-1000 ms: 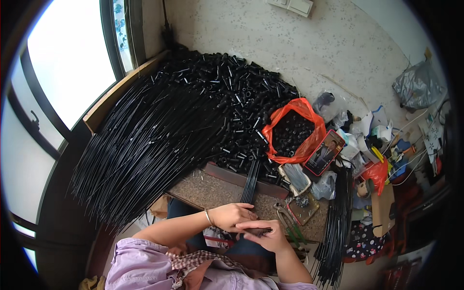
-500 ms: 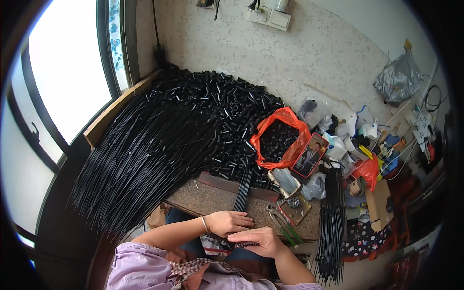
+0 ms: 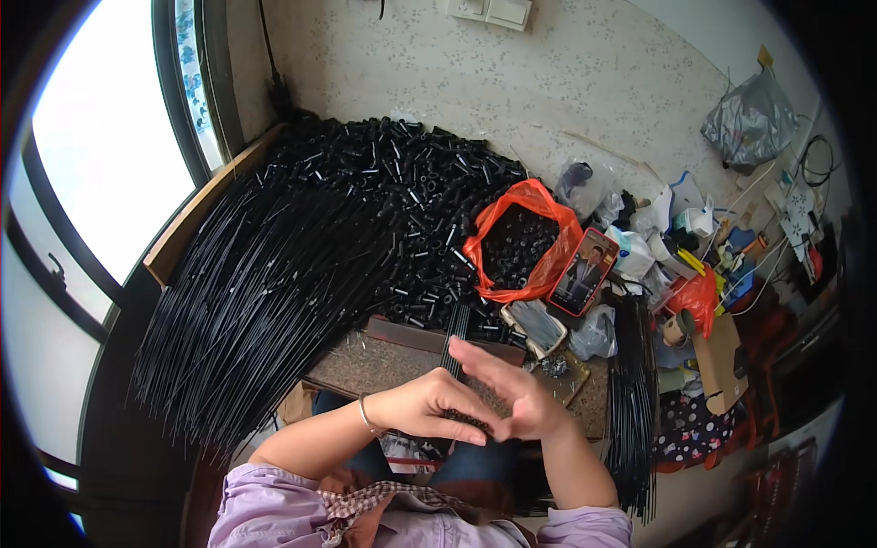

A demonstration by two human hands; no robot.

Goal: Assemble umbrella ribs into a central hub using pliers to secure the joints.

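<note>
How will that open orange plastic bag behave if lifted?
The open orange plastic bag is probably floppy, given its crinkled rim. The small black parts inside likely weigh it down, and could spill from its wide mouth if tipped.

Tabletop (image 3: pixel 352 363) left — passable, low bar (image 3: pixel 405 334) beyond

no readable text, numbers or signs; red-edged phone (image 3: pixel 583 271) toward the right edge of the table (image 3: pixel 343 367): faint light marks low on its screen, too small to read; cardboard box (image 3: pixel 719 363) beyond that edge: dark mark, can't tell if lettering
</note>
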